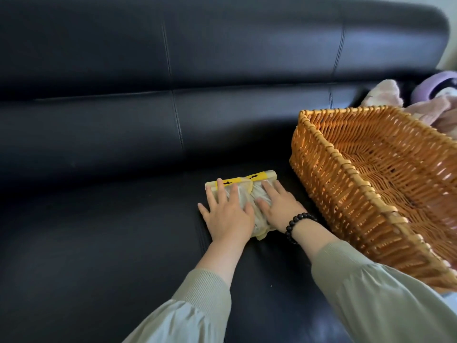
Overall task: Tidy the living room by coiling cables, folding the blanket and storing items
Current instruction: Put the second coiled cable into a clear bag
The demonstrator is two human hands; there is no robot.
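A small flat plastic packet (247, 184) with a yellow strip along its far edge lies on the black leather sofa seat (111, 243). My left hand (227, 214) presses flat on its left half with straight fingers. My right hand (278, 206), with a dark bead bracelet at the wrist, presses flat on its right half. A wicker basket (329, 159), orange-brown and seemingly empty, stands on the seat just right of the packet, tilted toward me.
A pink fluffy blanket (435, 112) lies behind the basket at the far right, with a purple and white soft item (437, 85) beside it. The sofa backrest (197, 58) runs across the top. Bare seat stretches to the left.
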